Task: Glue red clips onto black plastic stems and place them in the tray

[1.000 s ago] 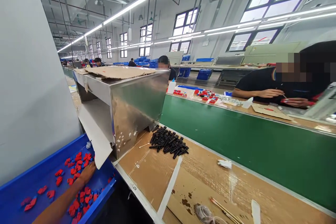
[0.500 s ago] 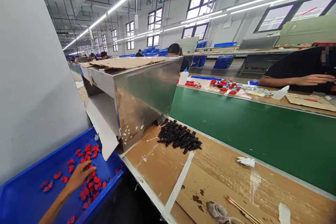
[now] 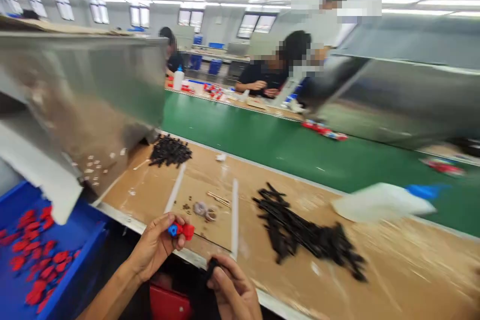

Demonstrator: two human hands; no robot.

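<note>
Near the table's front edge, my left hand [image 3: 159,242] pinches a small red and blue part [image 3: 184,230] between thumb and fingers. To its right, my right hand [image 3: 234,287] is closed on a small black piece [image 3: 212,266], which is blurred and partly hidden by the fingers. The two hands are apart. Many red and blue parts [image 3: 32,247] lie in a blue bin [image 3: 88,245] at the lower left. On the table are a pile of short black pieces [image 3: 170,151] and a pile of longer black pieces [image 3: 307,232].
A white bottle with a blue cap [image 3: 382,203] lies at the right. Swabs [image 3: 218,199] and a small ring-shaped item [image 3: 210,214] rest on cardboard. A metal housing [image 3: 112,95] stands left. Beyond the green belt [image 3: 240,125], a person [image 3: 262,77] works at a table.
My left hand has come out of the blue bin with a red and blue part. My right hand has come into view with a black piece. The view has turned right.
</note>
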